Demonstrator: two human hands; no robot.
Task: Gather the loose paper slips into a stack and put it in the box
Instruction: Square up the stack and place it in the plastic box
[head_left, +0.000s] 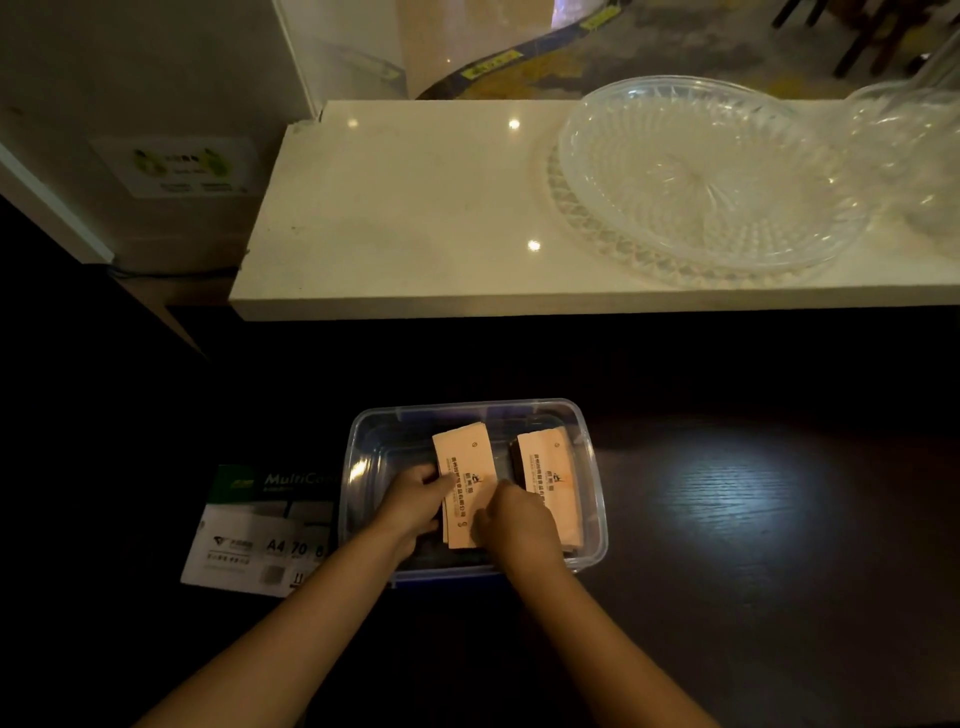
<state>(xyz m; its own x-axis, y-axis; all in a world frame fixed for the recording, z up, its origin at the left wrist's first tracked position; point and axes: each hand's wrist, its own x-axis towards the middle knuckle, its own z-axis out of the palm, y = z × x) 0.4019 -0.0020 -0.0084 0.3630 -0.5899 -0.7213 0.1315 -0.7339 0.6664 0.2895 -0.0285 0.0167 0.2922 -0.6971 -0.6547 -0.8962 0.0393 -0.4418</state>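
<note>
1. The left hand (415, 501) and right hand (511, 522) both clasp a stack of slips (464, 480) inside the clear box (592, 467).
2. A second stack (551, 475) already lies just beside it.
3. Releasing seems all that remains; the dark desk (727, 519) may hide strays.

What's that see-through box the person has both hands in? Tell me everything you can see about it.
The box is a clear plastic tub, rectangular with rounded corners and a rolled rim, blue catches showing at its far and near edges. It has no lid on and sits flat on the dark wooden table, with a ream of A4 paper by its left side. Inside, a stack of peach printed slips lies at the right; the left hand and right hand hold a second stack in the middle.
</note>
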